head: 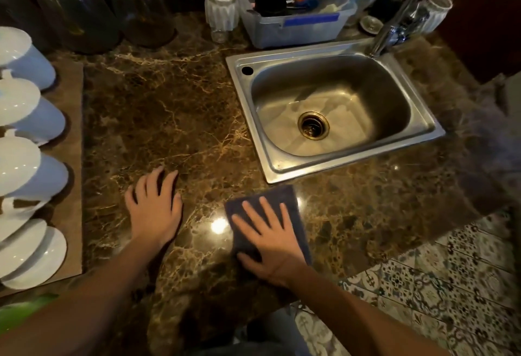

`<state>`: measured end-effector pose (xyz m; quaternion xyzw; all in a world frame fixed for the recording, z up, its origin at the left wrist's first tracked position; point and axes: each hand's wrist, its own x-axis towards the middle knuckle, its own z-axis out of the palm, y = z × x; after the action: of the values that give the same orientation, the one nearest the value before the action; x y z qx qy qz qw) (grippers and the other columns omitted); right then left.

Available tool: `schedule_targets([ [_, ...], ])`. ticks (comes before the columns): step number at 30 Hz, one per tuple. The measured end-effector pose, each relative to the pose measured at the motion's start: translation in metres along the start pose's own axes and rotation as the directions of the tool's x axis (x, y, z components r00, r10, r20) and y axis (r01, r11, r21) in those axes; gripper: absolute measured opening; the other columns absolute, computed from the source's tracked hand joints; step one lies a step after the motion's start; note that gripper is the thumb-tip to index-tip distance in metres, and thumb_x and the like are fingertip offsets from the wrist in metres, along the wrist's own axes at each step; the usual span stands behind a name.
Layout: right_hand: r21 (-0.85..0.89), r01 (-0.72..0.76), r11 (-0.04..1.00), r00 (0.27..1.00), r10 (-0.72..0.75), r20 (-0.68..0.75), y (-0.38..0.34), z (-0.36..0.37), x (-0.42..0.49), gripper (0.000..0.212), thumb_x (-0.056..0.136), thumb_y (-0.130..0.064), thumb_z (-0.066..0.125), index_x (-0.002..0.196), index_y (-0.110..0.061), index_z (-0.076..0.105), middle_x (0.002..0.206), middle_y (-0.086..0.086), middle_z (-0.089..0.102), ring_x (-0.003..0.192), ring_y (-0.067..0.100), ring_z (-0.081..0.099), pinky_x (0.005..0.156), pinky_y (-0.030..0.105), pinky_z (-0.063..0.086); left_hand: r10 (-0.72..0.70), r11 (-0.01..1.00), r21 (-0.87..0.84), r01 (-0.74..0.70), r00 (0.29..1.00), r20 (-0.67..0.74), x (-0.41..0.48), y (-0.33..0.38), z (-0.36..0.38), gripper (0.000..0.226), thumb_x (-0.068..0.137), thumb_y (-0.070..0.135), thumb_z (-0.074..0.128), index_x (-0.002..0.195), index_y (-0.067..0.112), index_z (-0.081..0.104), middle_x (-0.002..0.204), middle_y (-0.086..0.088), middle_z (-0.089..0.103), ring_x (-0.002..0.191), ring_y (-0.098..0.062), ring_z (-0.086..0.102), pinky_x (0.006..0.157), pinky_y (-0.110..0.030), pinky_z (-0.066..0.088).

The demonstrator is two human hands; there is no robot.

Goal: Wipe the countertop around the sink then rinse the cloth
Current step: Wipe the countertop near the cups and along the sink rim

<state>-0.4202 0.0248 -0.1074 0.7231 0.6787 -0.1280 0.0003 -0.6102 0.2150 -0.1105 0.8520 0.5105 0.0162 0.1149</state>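
Head view of a dark brown, veined marble countertop point(169, 115) with a stainless-steel sink point(282, 59) set into it. The cloth point(277, 193) lies flat on the countertop just in front of the sink's near left corner, close to that corner but apart from the rim. It is a dark blue-grey rectangle with a soft, matt surface, and appears folded. Its long axis runs from the counter's front edge toward the sink, and its far short edge faces the sink's near left corner at a slight tilt.

The right hand point(267, 242) rests palm-down on the cloth, with its fingers straight and spread. It presses the cloth rather than gripping it, and covers the cloth's near half. The left hand point(155, 209) lies flat on the bare countertop in front of the sink and further to its left, well apart from the cloth. Its fingers are extended and slightly parted, and it holds nothing.

The sink basin is dry-looking, with a round drain point(313, 125) at its centre. A chrome faucet point(400, 11) rises from the sink's far right corner. A translucent plastic tub point(296, 31) stands just behind the sink.
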Motion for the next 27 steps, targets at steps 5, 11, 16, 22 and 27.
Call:
schedule_targets([
  [5, -0.053, 0.01, 0.999, 0.998, -0.007, 0.055, 0.082, -0.012, -0.038, 0.078, 0.083, -0.063, 0.045, 0.151, -0.042, 0.012, 0.161, -0.01, 0.001, 0.149, 0.024, -0.002, 0.115, 0.059, 0.002, 0.098, 0.995, -0.007, -0.097, 0.995, 0.025, 0.043, 0.053, 0.009, 0.055, 0.093, 0.04, 0.03, 0.143, 0.021, 0.039, 0.156, -0.007, 0.027, 0.142, -0.031, 0.021, 0.11, -0.062, 0.013],
  [11, 0.111, -0.658, 0.744, 0.744, 0.666, -0.055, 0.156, -0.018, -0.091, 0.072, 0.089, -0.06, 0.027, 0.15, -0.024, 0.027, 0.159, 0.002, 0.02, 0.147, 0.028, 0.01, 0.113, 0.06, 0.014, -0.047, 0.999, 0.013, 0.046, 0.998, 0.043, 0.07, 0.092, 0.024, 0.054, 0.1, 0.044, 0.024, 0.152, 0.03, 0.016, 0.161, 0.004, 0.007, 0.148, -0.024, -0.002, 0.113, -0.06, -0.001],
  [16, 0.223, -0.635, 0.74, 0.74, 0.665, -0.099, 0.159, -0.027, -0.045, 0.073, 0.09, -0.053, 0.025, 0.151, -0.014, 0.022, 0.159, 0.005, 0.018, 0.148, 0.022, 0.005, 0.117, 0.055, 0.008, -0.054, 0.998, 0.024, 0.053, 0.998, 0.035, 0.07, 0.091, 0.028, 0.055, 0.1, 0.045, 0.019, 0.152, 0.03, 0.015, 0.161, 0.004, 0.008, 0.148, -0.024, -0.001, 0.113, -0.061, -0.001],
  [22, 0.146, -0.376, 0.915, 0.918, 0.389, -0.077, 0.143, -0.044, 0.032, 0.066, 0.089, -0.045, 0.028, 0.145, -0.01, 0.034, 0.147, 0.011, 0.039, 0.138, 0.028, 0.03, 0.115, 0.048, 0.015, -0.06, 0.998, 0.031, 0.059, 0.998, 0.032, 0.07, 0.092, 0.026, 0.06, 0.095, 0.049, 0.012, 0.152, 0.031, 0.017, 0.161, 0.004, 0.01, 0.148, -0.023, -0.001, 0.113, -0.06, -0.001],
  [27, 0.076, -0.035, 0.996, 0.996, 0.04, -0.075, 0.107, -0.045, 0.062, 0.056, 0.087, -0.04, 0.039, 0.136, -0.014, 0.046, 0.133, 0.004, 0.054, 0.123, 0.022, 0.049, 0.114, 0.042, 0.021, -0.066, 0.997, 0.032, 0.065, 0.998, 0.023, 0.069, 0.092, 0.026, 0.059, 0.096, 0.048, 0.013, 0.152, 0.031, 0.019, 0.161, 0.004, 0.012, 0.148, -0.023, 0.002, 0.113, -0.06, 0.003],
])
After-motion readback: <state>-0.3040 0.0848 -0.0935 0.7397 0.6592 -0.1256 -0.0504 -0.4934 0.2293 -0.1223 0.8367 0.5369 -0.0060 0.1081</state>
